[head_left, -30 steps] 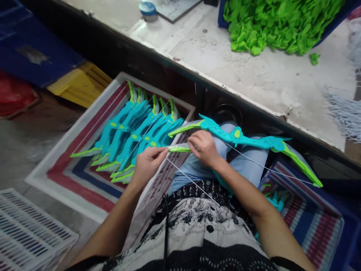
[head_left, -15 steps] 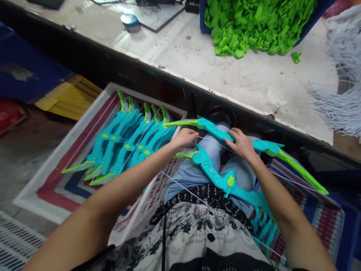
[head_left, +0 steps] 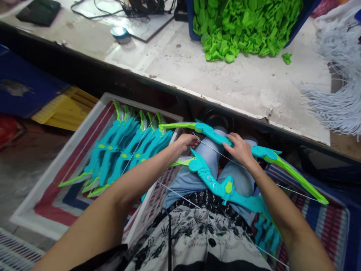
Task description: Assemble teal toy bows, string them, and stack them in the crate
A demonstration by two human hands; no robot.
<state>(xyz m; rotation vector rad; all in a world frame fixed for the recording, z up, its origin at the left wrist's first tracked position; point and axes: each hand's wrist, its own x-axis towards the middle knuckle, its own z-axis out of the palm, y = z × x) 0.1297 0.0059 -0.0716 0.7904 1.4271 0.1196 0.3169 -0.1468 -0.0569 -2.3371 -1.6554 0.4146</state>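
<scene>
Two teal and lime toy bows lie across my lap. My right hand is closed around the middle of the upper bow, which reaches from a green tip at the left to one at the far right. My left hand pinches that bow's white string near its left end. The second bow rests on my thighs just below both hands, with its own string trailing over my patterned top.
A white crate at my left holds several finished bows. Another striped bin sits at my right. The worktable ahead carries a blue bin of green plastic parts, a bundle of white strings, a tape roll and cables.
A second ago both hands worked a bow tip on my lap. That bow now lies on my thighs, and my hands have moved up to the other bow and its string.
</scene>
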